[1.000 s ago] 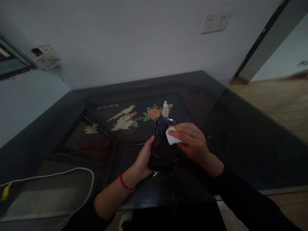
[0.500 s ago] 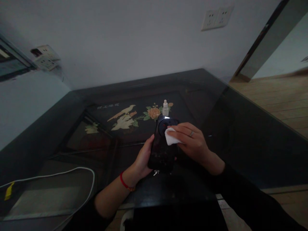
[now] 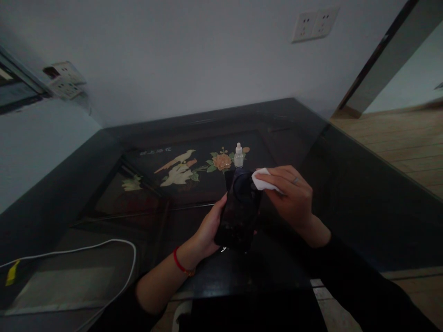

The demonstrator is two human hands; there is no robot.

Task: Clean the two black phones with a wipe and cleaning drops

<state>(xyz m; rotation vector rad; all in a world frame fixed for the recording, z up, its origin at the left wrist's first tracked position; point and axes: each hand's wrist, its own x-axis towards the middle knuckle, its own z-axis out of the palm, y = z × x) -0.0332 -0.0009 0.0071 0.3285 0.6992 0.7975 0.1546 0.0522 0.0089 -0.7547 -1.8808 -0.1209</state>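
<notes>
My left hand (image 3: 207, 228) grips a dark phone (image 3: 238, 210) from its left side, holding it back-up over the table with the round camera ring at the far end. My right hand (image 3: 289, 196) pinches a small white wipe (image 3: 263, 180) in its fingertips, just off the phone's upper right corner. A small clear dropper bottle (image 3: 238, 156) stands upright on the table right behind the phone. A red string bracelet circles my left wrist.
The dark glass-topped table (image 3: 346, 198) shows an inlaid bird and flower picture (image 3: 187, 167). A white cable (image 3: 86, 251) loops at the near left. Wall sockets (image 3: 313, 24) sit high on the back wall, and wooden floor (image 3: 404, 143) lies to the right.
My right hand has lifted the wipe off the camera ring and moved it right and farther away. The phone has tilted slightly in my left hand.
</notes>
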